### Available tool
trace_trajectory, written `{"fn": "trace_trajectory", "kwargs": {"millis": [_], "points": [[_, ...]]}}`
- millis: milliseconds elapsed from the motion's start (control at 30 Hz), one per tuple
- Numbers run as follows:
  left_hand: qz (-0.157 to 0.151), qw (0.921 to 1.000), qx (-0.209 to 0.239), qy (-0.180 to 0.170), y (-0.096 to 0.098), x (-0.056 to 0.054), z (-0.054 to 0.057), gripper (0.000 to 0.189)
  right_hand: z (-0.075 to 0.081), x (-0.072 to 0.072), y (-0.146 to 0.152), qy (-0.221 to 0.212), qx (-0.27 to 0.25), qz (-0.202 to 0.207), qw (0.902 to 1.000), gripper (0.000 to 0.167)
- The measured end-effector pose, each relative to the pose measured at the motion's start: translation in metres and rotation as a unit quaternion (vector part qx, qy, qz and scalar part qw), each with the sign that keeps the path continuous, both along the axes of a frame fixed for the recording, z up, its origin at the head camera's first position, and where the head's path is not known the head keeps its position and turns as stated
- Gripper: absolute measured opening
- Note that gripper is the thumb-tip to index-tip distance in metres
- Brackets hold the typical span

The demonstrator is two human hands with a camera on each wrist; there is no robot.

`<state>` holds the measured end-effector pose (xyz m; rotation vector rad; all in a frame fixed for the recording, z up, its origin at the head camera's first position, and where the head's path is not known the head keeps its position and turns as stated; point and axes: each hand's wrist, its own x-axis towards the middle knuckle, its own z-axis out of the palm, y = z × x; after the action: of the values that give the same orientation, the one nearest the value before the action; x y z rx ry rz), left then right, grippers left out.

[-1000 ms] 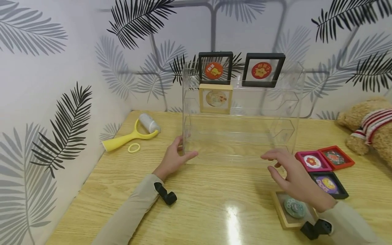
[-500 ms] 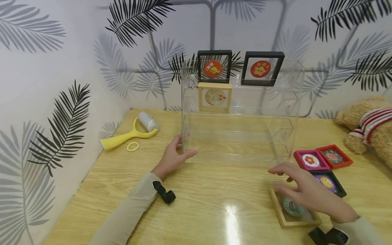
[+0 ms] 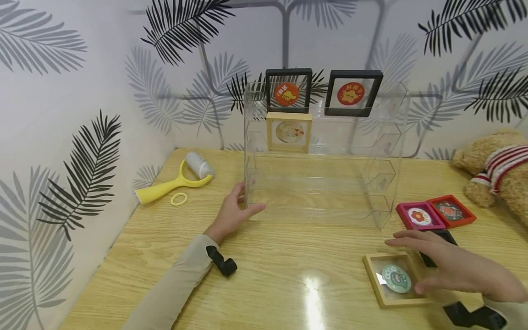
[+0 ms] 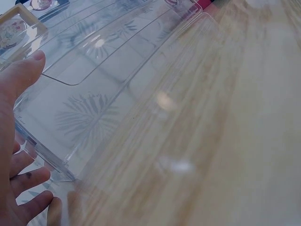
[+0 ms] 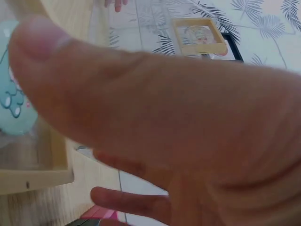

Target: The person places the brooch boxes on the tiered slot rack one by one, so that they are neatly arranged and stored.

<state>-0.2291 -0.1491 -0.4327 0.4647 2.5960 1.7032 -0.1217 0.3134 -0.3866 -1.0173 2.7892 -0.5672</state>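
A clear tiered display rack (image 3: 321, 156) stands on the table in the head view. My left hand (image 3: 235, 212) holds its lower left side, thumb in front and fingers round the outer edge. The same rack (image 4: 113, 61) slants across the left wrist view. My right hand (image 3: 458, 263) hovers with spread fingers at the right side of a light wood-coloured display frame (image 3: 375, 282) containing a green round badge (image 3: 396, 278). In the right wrist view the thumb (image 5: 117, 89) overlaps this frame (image 5: 33, 181); contact cannot be told. Nothing is gripped by that hand.
Two black frames (image 3: 288, 110) (image 3: 348, 112) and a yellow frame (image 3: 288, 149) stand on the rack. Pink (image 3: 420, 216), red (image 3: 470, 215) and partly covered black frames (image 3: 447, 237) lie right. A yellow slingshot-shaped handle (image 3: 161, 190), grey roll (image 3: 198, 162), yellow ring (image 3: 179, 199) and teddy bear (image 3: 511, 174) flank them.
My right hand has moved right and down from the rack's lower right corner, uncovering most of the light wood-coloured frame. My left hand stays at the rack's left side.
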Motion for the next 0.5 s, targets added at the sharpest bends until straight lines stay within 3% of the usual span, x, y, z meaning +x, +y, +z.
{"fn": "trace_trajectory", "kwargs": {"millis": [133, 267, 500], "points": [[-0.002, 1.0, 0.0, 0.001, 0.001, 0.0, -0.001, 0.068, 0.0, 0.0, -0.005, -0.004, 0.009, -0.023, 0.9997, 0.1], [-0.005, 1.0, -0.001, 0.003, 0.001, 0.001, 0.0, 0.069, -0.002, 0.003, -0.011, 0.0, 0.057, -0.05, 0.9971, 0.116], [0.001, 1.0, -0.005, -0.002, 0.0, 0.001, 0.0, 0.068, -0.005, 0.003, -0.017, -0.019, 0.08, -0.028, 0.9963, 0.12]]}}
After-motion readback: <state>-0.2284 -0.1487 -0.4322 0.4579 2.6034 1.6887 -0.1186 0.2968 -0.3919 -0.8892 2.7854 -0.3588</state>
